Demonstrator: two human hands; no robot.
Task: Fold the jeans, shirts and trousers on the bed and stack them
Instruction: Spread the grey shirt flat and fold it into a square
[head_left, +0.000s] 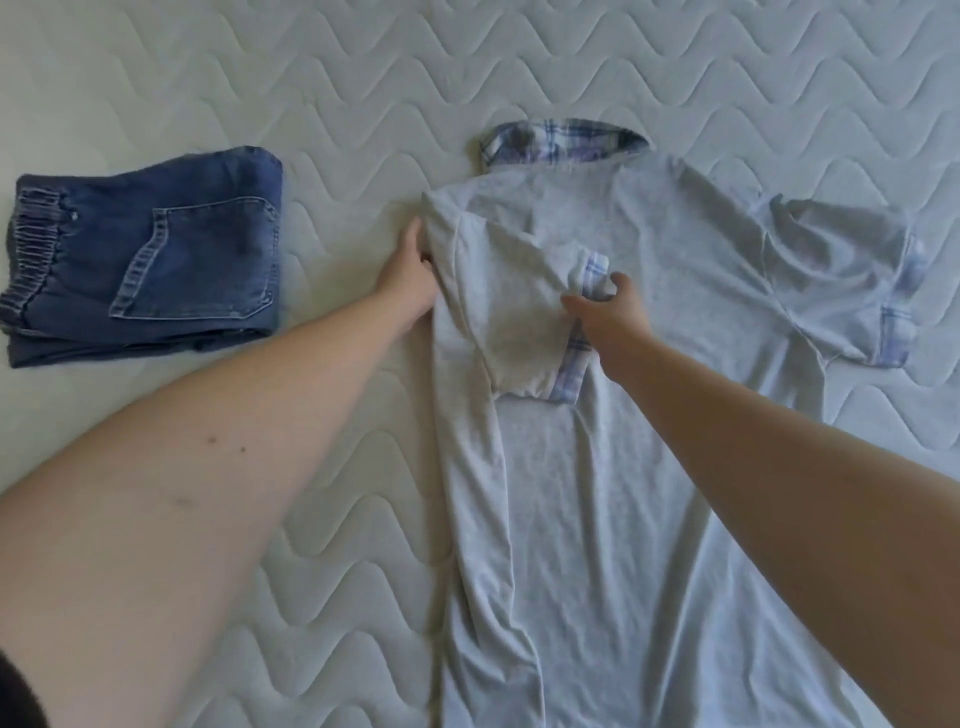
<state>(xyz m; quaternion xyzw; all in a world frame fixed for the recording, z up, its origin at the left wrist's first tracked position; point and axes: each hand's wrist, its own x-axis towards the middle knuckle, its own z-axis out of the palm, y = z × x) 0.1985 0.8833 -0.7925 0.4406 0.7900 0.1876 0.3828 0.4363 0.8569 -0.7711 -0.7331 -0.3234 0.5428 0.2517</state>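
Both grips pinch grey shirt (649, 415): L (410, 270) edge, R (613, 312) sleeve; collar points away.

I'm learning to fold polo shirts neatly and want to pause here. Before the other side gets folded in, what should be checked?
1. Near sleeve folded onto the back of the grey polo shirt: ok, the right hand pinches its plaid cuff there.
2. Folded edge held in place: ok, the left hand grips it at the shoulder.
3. Folded edge straight down to the hem: not ok, it wavers and wrinkles.
4. Far sleeve flat and ready: not ok, it is creased.
5. Collar flat: ok.
6. Folded jeans clear of the shirt: ok, apart on the mattress.
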